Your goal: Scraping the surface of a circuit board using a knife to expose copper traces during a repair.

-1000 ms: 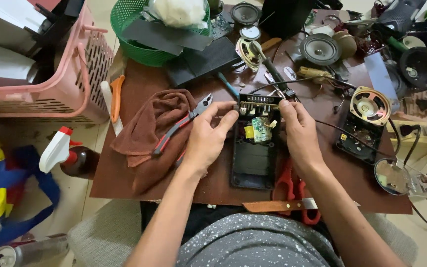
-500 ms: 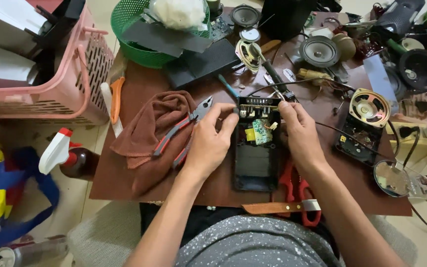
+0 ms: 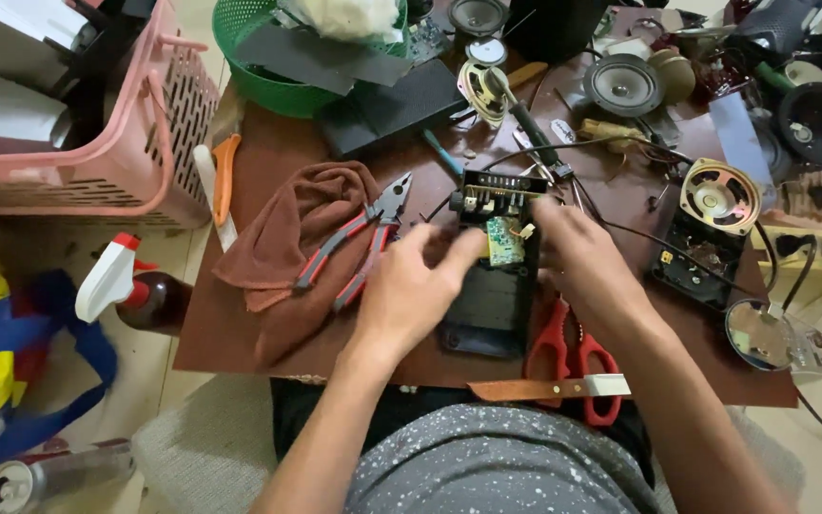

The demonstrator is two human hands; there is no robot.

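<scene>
Head view: our left hand [image 3: 411,290] and right hand [image 3: 587,257] pinch the small green circuit board [image 3: 503,240] over the black casing [image 3: 487,286] on the bench [image 3: 268,162]. We should grip its edges only; pliers [image 3: 359,238] lie left.

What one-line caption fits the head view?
Both hands, left hand and right hand, work a small green circuit board inside an opened black device.

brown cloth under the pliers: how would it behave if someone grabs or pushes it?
The brown cloth lies crumpled in soft folds, so it is probably floppy and would bunch rather than slide as one piece. The pliers rest on it, so pulling it would likely drag or tip them. It looks light and not fragile.
</scene>
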